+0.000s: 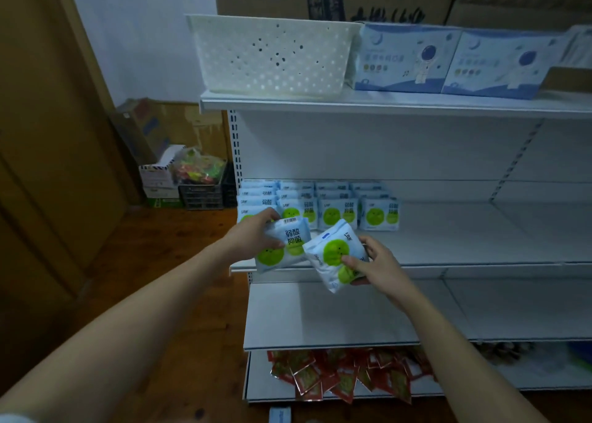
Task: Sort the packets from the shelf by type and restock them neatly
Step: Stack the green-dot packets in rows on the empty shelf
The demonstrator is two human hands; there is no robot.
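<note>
My left hand point(254, 238) grips a white and blue packet with green circles point(285, 246) in front of the middle shelf's left end. Just to its right, my right hand point(371, 262) holds a second packet of the same kind point(333, 256), tilted, thumb on its front. Behind them, rows of the same packets point(339, 209) stand upright on the middle shelf point(464, 240). A loose heap of red packets point(346, 374) lies on the bottom shelf.
A white perforated basket point(272, 54) and two blue boxes point(448, 60) stand on the top shelf. Cardboard boxes are stacked above. A bare shelf point(320, 317) sits under my hands. Boxes and a black crate point(200, 195) stand on the wooden floor at left.
</note>
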